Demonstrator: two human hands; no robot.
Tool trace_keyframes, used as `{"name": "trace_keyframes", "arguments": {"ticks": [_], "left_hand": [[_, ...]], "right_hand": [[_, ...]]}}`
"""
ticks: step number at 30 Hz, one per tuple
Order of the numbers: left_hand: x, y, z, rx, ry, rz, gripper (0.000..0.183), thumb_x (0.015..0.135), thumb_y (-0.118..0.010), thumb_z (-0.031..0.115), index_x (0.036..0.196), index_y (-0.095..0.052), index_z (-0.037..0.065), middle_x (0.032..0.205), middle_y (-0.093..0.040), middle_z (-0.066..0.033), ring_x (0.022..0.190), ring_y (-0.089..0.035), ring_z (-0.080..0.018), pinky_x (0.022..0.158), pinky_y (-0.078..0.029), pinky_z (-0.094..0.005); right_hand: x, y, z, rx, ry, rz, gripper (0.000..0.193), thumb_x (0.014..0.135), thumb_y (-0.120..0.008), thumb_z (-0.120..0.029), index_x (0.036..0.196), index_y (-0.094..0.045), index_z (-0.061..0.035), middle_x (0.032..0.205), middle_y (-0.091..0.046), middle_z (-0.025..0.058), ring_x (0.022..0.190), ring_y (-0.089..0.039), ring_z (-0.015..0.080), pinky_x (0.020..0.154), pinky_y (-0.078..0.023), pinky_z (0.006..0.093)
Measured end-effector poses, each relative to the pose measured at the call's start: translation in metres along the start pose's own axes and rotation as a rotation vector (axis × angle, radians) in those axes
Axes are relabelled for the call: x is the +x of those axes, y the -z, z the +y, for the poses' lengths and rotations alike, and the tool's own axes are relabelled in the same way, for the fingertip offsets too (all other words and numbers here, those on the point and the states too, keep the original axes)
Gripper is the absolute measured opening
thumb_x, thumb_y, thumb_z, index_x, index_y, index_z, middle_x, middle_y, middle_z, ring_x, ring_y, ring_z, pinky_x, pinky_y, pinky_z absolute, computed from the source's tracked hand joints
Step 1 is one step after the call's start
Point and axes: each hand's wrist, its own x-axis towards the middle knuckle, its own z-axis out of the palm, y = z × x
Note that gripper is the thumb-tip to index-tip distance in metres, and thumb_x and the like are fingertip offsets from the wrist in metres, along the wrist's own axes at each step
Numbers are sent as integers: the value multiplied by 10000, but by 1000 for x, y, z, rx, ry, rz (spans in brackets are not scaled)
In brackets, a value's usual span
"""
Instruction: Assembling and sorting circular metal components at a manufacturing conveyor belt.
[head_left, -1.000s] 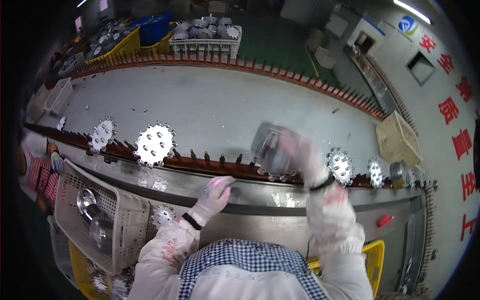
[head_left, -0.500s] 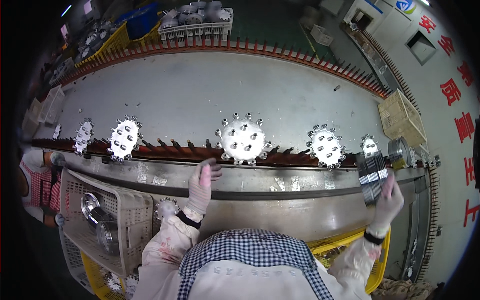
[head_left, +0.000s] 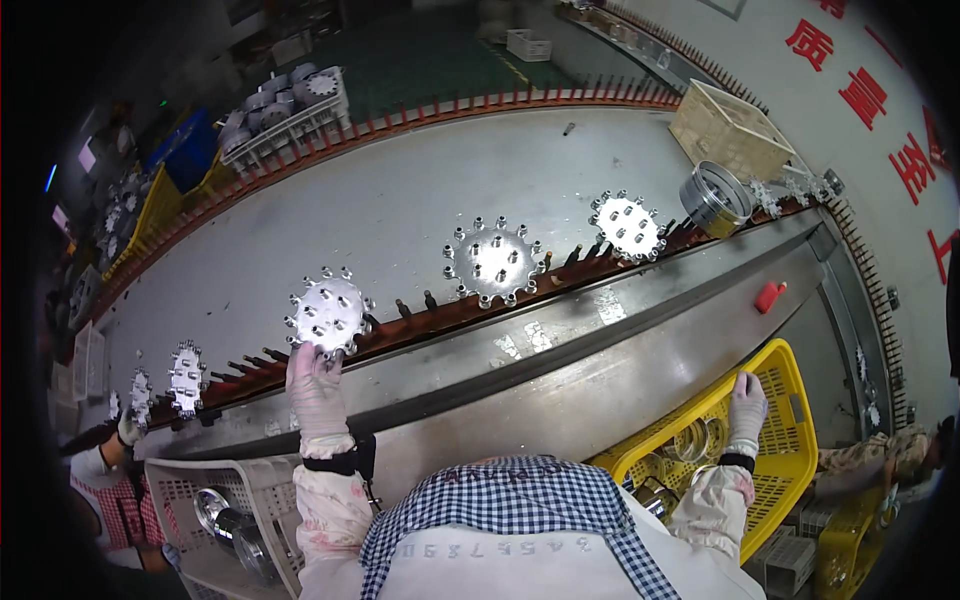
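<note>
- Silver lug-rimmed disc (head_left: 329,313), short posts on its face, sits left of centre at the near edge of the grey worktop, above the red-brown spindle rail (head_left: 430,326); its underside support is hidden.
- Left hand (head_left: 318,398): fingers close together, tips at the disc's lower rim. Whether they pinch it or merely touch it, I cannot tell.
- Right hand (head_left: 747,408): fingers curled, over the yellow crate (head_left: 778,438), with no part visible in it. I cannot tell whether it grips anything. Metal rings (head_left: 692,440) lie in that crate.
- Along the rail to the right come a second disc (head_left: 493,262), a third disc (head_left: 627,225), then a metal drum (head_left: 716,200), all apart from the held-at disc.
- What could go wrong: an off-centre push at the lower rim might tip the disc toward the steel trough (head_left: 570,375); a sideways nudge might catch its lugs on bare spindles. Fingertips so near the lugs could get pinched. Loosely heaped rings might scratch one another if stirred.
- Writing: large red characters (head_left: 862,98) on the pale wall, some cut off; pale numerals across the white smock (head_left: 480,578); dark lettering on the checked apron (head_left: 490,515), too blurred to read. No brand is legible on the disc.
</note>
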Motion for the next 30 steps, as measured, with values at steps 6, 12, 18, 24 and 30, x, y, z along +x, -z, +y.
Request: {"name": "trace_keyframes", "arguments": {"ticks": [6,12,18,24,30], "left_hand": [[-101,-83,36,174,-311,-57,332,890,-657,122,1198,-588,22,1192,-624,-84,1063,-631,-213,920,-549,-367],[-106,-142,34,1090,-849,-260,233,939,-651,131,1164,-664,70,1028,-730,-75,905,-703,-181,746,-556,-314],[-74,-144,-1,1642,-993,-935,534,777,-590,31,1311,-563,46,1390,-537,-178,1374,-428,-374,1163,-311,-484],[-80,-130,16,1731,-995,-850,673,744,-697,200,1361,-494,22,1467,-435,-216,1406,-357,-412,1186,-259,-520],[-101,-112,11,1553,-1230,-791,550,756,-673,102,1282,-533,24,1436,-457,-228,1396,-356,-449,1163,-276,-574]], "right_hand": [[41,-17,9,74,103,-105,337,998,-543,-353,1069,-704,-66,979,-714,214,941,-686,392,824,-533,450],[12,-58,-53,47,192,-246,322,993,-555,-351,1068,-711,-80,950,-717,205,907,-692,385,811,-540,439],[-13,-55,-120,374,345,-217,276,978,-602,-235,1165,-675,-45,1087,-707,196,1025,-676,339,918,-517,414],[32,-15,-191,209,809,400,531,901,-686,-202,1375,-507,-43,1310,-599,168,1263,-521,387,1107,-369,471],[143,-25,-278,-149,568,-93,429,955,-575,-474,1022,-721,-76,1003,-689,255,1020,-660,395,909,-491,507]]}}
